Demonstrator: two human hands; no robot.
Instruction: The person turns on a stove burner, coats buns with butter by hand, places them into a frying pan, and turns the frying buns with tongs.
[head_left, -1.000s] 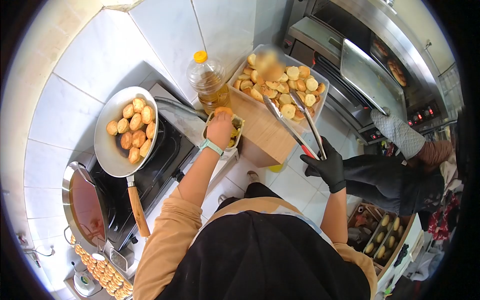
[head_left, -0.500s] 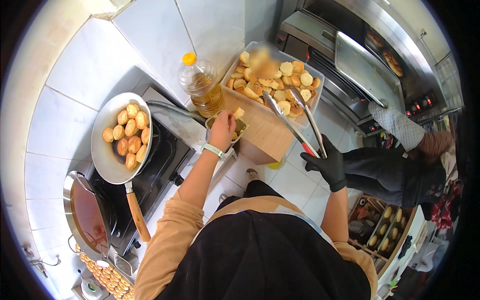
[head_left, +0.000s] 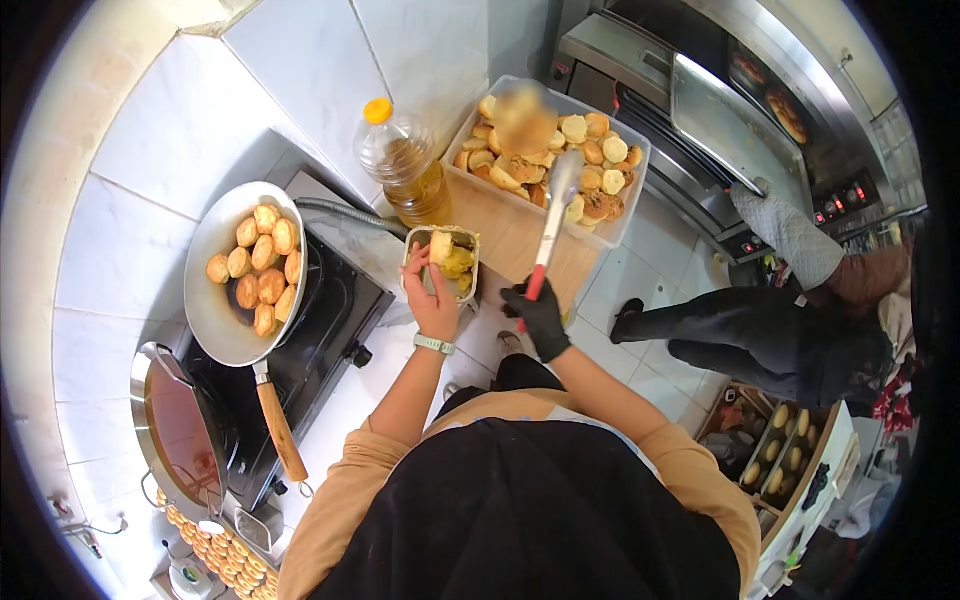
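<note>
My bare left hand [head_left: 432, 296] is at the near left side of a small square container [head_left: 474, 238], its fingers apart. A pale bread piece [head_left: 441, 248] lies in that container beside yellow-green pieces [head_left: 460, 262], right at my fingertips. In a black glove, my right hand [head_left: 540, 318] is wrapped round the red-handled tongs [head_left: 553, 222]. The tongs point up towards a clear plastic box [head_left: 600, 238] full of bread pieces [head_left: 515, 172]. An oil bottle [head_left: 405, 170] with a yellow cap stands left of the box.
A white pan [head_left: 193, 290] of browned pieces sits on the black stove [head_left: 325, 310]. Nearer is a pot of reddish-brown liquid [head_left: 180, 425]. At the right, another person's mitted hand [head_left: 780, 232] touches a metal tray [head_left: 740, 135] by the oven. Wooden drawers [head_left: 765, 520] are lower right.
The bread piece has gone down into the small container, and my left hand has drawn back with fingers spread. My right hand has moved left, turning the tongs upright.
</note>
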